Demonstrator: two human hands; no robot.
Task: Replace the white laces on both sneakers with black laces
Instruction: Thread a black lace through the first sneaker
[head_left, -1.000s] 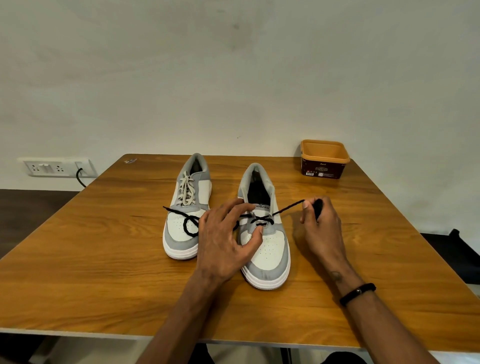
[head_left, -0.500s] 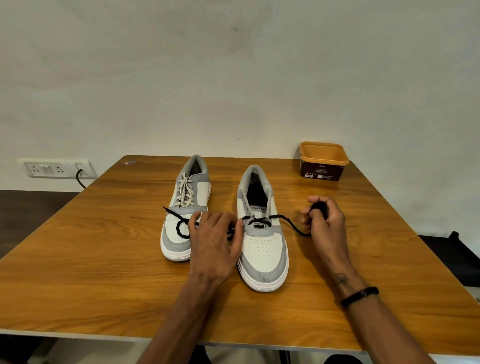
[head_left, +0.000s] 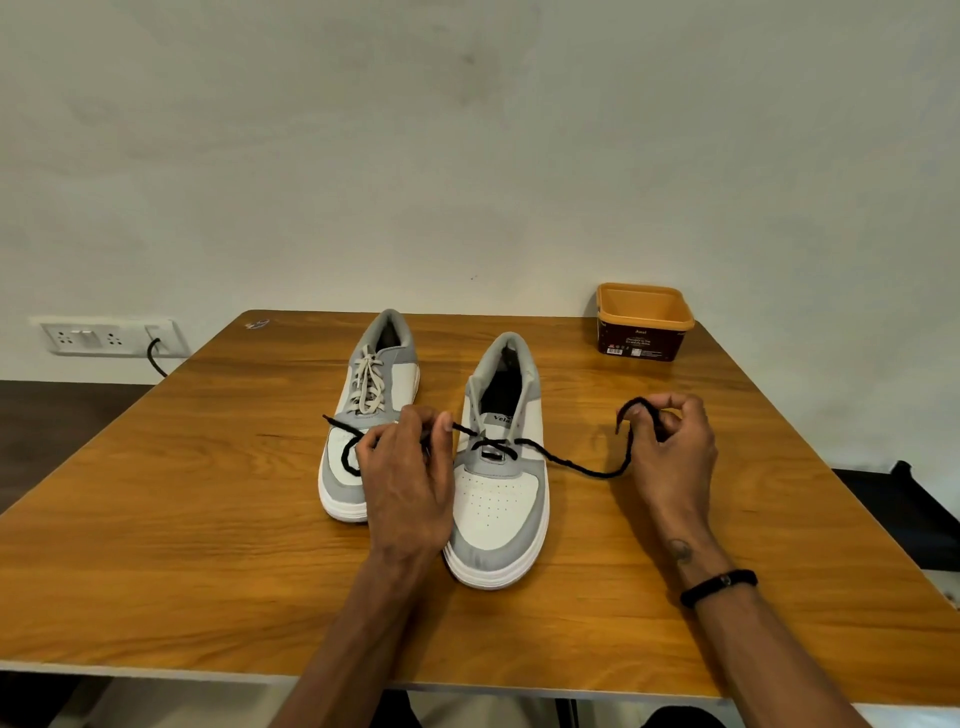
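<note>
Step in hand: lacing the right-hand sneaker (head_left: 501, 467) with the black lace (head_left: 582, 466); only the lowest pair of eyelets looks threaded, so this is judged an early stage.
Right-hand sneaker: stands at 6 o'clock of the table's (head_left: 156, 519) middle, toe toward the person, white lace already out.
Left-hand sneaker (head_left: 371, 410): just beside it at 9 o'clock, white lace (head_left: 368, 384) still in place.
Black lace: crosses the lower eyelets; one end runs out toward 9 o'clock over the other shoe's toe, the other sags toward 3 o'clock.
Left hand (head_left: 410, 478): fingers curled, pinching the left run of the lace near the shoe's tongue.
Right hand (head_left: 672, 452): fingers curled round the right end, which loops above the knuckles; the hand is well apart from the shoe.
Tub (head_left: 644, 322): orange-rimmed, open, at 1 o'clock near the far edge; contents not visible.
Next move, judged: even out both ends, then feed one tip through the next eyelet up; needs a fine pinch close to the tip.
Remaining, judged: most of this shoe, all of the other.
</note>
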